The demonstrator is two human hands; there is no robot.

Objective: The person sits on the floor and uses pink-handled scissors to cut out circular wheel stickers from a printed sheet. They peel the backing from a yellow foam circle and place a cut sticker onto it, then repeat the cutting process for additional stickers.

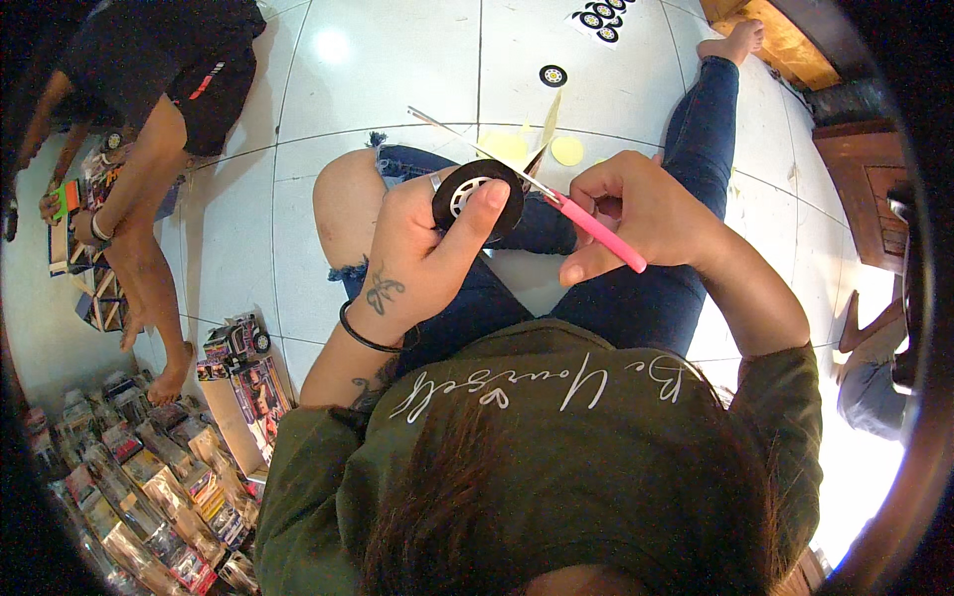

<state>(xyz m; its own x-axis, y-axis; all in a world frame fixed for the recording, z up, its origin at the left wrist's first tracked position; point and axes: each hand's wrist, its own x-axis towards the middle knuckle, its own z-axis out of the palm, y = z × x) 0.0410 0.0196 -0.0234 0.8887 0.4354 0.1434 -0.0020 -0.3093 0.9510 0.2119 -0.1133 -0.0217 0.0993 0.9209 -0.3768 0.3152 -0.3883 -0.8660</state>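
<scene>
My left hand [422,233] pinches a round black wheel cutout [452,191] with a white spoked centre, its thumb pressed on the face. My right hand [636,214] holds pink-handled scissors [601,233], fingers at the handle and thumb stretched out below. The scissors lie slantwise just beside the cutout's right edge, with a long blade pointing to the upper left. Whether the blades touch the cutout I cannot tell. Beyond the hands, a pale yellow disc [566,151] and yellow scraps [507,145] lie on the floor. Another wheel cutout [553,75] rests farther off.
A sheet of printed wheels [599,20] lies at the far side of the white tiled floor [378,60]. On the left, another person [149,149] handles a toy vehicle. Packaged goods [149,487] and a toy truck [237,343] stand at lower left. Wooden furniture [865,189] borders the right.
</scene>
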